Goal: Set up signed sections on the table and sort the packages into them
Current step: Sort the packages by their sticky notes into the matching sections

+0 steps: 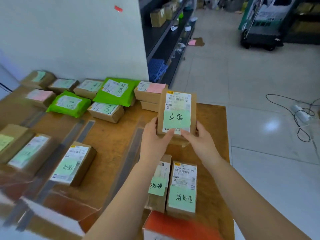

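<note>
Both my hands hold a brown cardboard package point(176, 108) with a white shipping label and a green handwritten note, above the right part of the wooden table point(110, 141). My left hand point(154, 135) grips its lower left edge, thumb on the label. My right hand point(199, 137) grips the lower right edge. Two labelled boxes point(181, 187) with green notes lie side by side below my wrists. Dark tape strips point(131, 153) divide the table into sections. Several more boxes and two green mailer bags point(114, 92) lie along the far and left sides.
A white wall stands behind the table's left. Dark shelving point(166, 35) with boxes runs back in the middle. A tiled floor to the right carries a power strip with cables point(301, 115) and a black trolley point(261, 38). An orange-topped box point(173, 227) sits at the near edge.
</note>
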